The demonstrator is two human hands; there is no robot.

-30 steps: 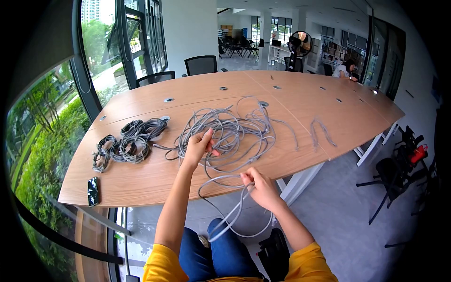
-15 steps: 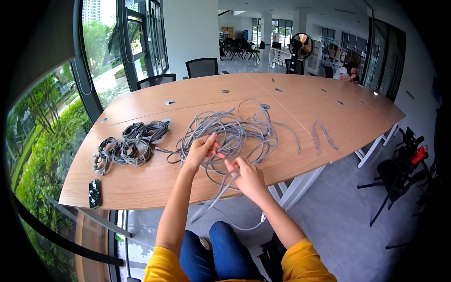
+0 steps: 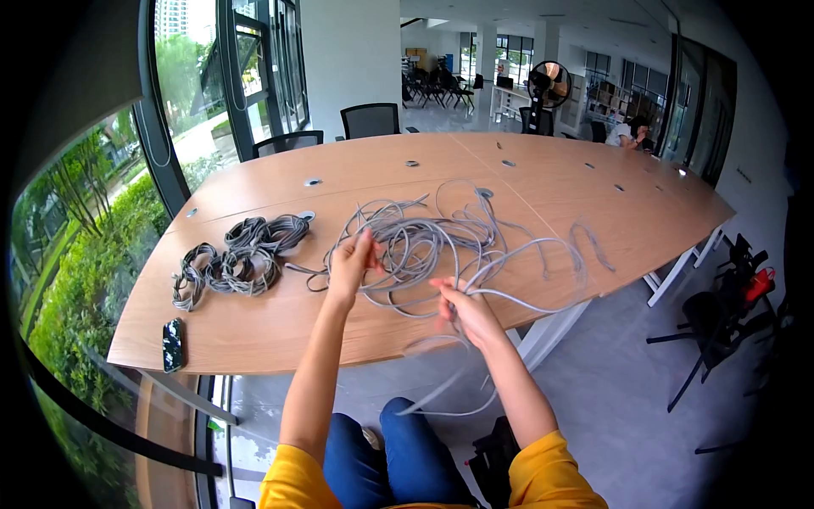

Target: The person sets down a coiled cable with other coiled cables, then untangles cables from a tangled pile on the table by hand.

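A loose tangle of grey cable (image 3: 415, 246) lies on the wooden table (image 3: 254, 339). Over the tangle's left part is my left hand (image 3: 354, 261), its fingers curled; what it grips, if anything, is too small to make out. My right hand (image 3: 462, 307) is closed on grey cable at the table's front edge. From it one loop stretches right over the tabletop, and other lengths hang below the edge, blurred. Several coiled grey cable bundles (image 3: 250, 270) rest to the left of the tangle.
A phone (image 3: 173, 344) lies at the table's front left. One short cable (image 3: 593, 246) is on the right. Chairs (image 3: 370, 121) and a fan (image 3: 549, 85) stand behind the table. A person (image 3: 627, 134) sits at the far right end. Black chairs (image 3: 712, 314) stand at right.
My right hand has moved slightly right and down from my left hand. A cable loop now swings out to the right of it over the table. The left hand has shifted slightly left.
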